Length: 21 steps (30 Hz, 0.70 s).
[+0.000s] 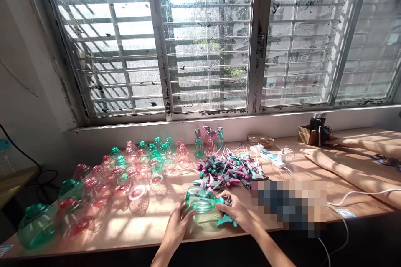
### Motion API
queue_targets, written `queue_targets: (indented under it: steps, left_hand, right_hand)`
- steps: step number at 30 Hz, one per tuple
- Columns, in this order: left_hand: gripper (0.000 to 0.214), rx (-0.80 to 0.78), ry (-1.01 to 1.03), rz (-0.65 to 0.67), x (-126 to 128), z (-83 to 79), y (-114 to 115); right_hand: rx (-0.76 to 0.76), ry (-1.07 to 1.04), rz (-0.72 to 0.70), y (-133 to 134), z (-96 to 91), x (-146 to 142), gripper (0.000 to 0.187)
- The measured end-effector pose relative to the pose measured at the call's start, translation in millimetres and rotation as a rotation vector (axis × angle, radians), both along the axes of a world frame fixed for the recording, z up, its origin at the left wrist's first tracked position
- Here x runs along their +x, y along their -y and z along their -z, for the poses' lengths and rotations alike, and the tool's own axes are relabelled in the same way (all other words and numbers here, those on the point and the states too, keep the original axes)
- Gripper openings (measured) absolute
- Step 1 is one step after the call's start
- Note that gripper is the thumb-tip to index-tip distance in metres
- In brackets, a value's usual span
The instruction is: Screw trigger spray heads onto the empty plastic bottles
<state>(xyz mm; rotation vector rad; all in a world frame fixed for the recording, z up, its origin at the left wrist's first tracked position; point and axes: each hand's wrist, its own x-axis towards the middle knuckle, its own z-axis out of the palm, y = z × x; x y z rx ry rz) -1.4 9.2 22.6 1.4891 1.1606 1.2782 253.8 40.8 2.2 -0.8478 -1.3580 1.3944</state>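
Observation:
Low over the table's front edge, a clear green spray bottle (pixel 200 200) lies on its side in the air, neck toward the right. My left hand (pixel 179 222) is closed around the bottle's base end. The fingers of my right hand (pixel 236 212) grip the trigger spray head (pixel 228 219) where it meets the neck; its teal trigger points down. Whether the head is fully screwed on cannot be seen. Just beyond my hands is a heap of pink, teal and grey spray heads (pixel 227 171). Open-necked red and green bottles (pixel 138 167) stand on the left.
Several bottles with spray heads (pixel 210 139) stand at the back by the wall. A power strip (pixel 267 155), a wicker basket (pixel 260 140) and a cardboard box (pixel 307 134) lie right of them. Another person's forearms (pixel 341 171) rest at right, near a white cable (pixel 347 196).

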Motion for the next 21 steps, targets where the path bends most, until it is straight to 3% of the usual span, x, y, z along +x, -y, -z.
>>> queue_targets:
  steps: [5,17,21]
  left_hand:
    - [0.057,0.018,-0.043,-0.041,1.4,6.6,-2.4]
    - [0.052,0.045,-0.198,-0.109,-0.3,9.3,-2.9]
    - [0.062,0.038,-0.249,-0.173,-1.2,11.7,-2.9]
  right_hand:
    - [-0.004,0.008,-0.002,0.2,-0.2,0.1,0.045]
    - [-0.040,-0.034,0.000,1.0,-3.6,-1.0,0.052]
    - [-0.044,-0.050,-0.005,2.6,-5.3,-2.2,0.050]
